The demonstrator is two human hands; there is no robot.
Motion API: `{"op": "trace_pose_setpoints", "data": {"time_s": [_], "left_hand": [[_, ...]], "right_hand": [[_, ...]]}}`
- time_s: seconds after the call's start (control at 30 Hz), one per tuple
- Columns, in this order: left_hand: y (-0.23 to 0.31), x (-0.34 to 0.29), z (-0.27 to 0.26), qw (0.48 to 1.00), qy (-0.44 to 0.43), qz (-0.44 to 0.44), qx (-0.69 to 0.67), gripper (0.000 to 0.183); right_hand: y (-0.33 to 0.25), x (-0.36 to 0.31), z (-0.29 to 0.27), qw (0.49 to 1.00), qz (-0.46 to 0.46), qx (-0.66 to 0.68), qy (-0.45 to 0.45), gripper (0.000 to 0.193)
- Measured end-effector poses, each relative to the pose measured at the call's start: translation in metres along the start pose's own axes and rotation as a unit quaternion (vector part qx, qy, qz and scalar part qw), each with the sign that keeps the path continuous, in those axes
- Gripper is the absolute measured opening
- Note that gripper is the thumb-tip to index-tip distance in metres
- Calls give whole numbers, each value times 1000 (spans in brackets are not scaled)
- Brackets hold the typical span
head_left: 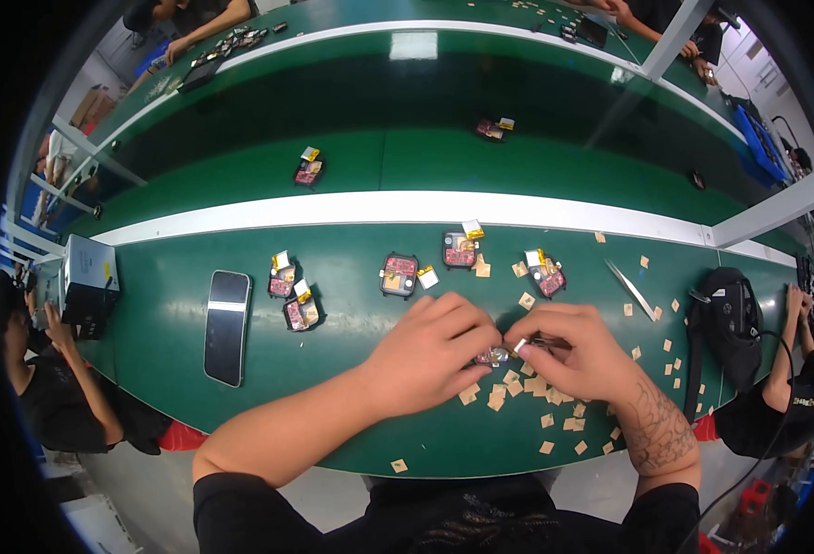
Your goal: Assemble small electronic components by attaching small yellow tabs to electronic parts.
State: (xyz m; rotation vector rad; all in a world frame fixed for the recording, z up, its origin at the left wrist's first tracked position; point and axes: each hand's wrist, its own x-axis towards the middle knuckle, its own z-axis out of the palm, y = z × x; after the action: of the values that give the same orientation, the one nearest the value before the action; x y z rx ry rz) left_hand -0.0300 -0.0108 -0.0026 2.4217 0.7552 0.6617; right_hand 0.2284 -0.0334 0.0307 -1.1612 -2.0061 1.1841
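My left hand [436,346] is closed around a small electronic device [492,356], mostly hidden by the fingers. Facing it, my right hand [568,349] pinches a small white-and-silver piece [520,346] at the device's edge; its kind cannot be made out. Just beyond my hands sit dark-cased devices with red circuit boards: one [399,274], another [460,249] and a third [546,277], each with a silver-and-yellow battery pouch beside or on it. Under and around my right hand lie several small tan square pieces [497,395], scattered on the green table [352,406].
Left of my hands are a phone [227,328], more opened devices [302,312] and a box [90,277]. Tweezers [630,288] and a black bag [735,323] lie to the right. A white rail [407,207] crosses behind, with devices beyond. Co-workers sit on both sides and opposite.
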Motion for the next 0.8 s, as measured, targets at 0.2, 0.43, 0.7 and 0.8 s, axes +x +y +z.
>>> {"op": "trace_pose_setpoints", "data": {"time_s": [0.2, 0.43, 0.7, 0.8], "left_hand": [[0, -2, 0, 998, -5, 42, 47, 27], [2, -5, 3, 992, 8, 65, 110, 27], [3, -5, 5, 986, 1, 81, 144, 28], [5, -4, 4, 983, -6, 80, 162, 30]], "right_hand": [[1, -2, 0, 999, 47, 27, 5, 15], [0, 0, -11, 996, 79, -6, -42, 19], [-7, -4, -10, 997, 39, -57, -18, 21], [-7, -8, 2, 994, 17, -103, 23, 21]]}}
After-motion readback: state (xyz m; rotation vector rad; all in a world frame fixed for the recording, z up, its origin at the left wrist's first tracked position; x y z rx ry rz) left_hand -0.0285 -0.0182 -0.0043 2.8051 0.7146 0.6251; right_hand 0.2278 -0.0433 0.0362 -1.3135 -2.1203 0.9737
